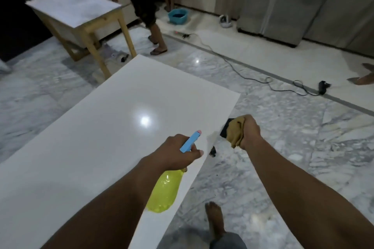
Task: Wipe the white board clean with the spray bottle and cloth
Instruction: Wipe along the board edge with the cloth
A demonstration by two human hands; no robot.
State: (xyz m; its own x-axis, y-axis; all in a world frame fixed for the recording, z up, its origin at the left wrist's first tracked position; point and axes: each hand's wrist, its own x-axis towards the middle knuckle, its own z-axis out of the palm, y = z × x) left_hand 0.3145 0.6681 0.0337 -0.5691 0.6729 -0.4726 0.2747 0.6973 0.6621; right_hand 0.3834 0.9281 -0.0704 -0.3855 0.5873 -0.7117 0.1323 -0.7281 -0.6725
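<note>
A large white board [105,123] lies flat in front of me, with a lamp's glare near its middle. My left hand [176,153] grips the neck of a yellow spray bottle [165,190] over the board's right edge; its blue nozzle [191,140] points away from me across the board. My right hand [250,132] is off the board to the right, over the floor, and clutches a bunched tan cloth [235,131].
A wooden table [81,16] stands beyond the board's far corner, and a person [149,6] stands beside it. A black cable [253,79] runs across the marble floor. A blue basin [178,16] sits near the far wall. My bare foot [215,220] is by the board's edge.
</note>
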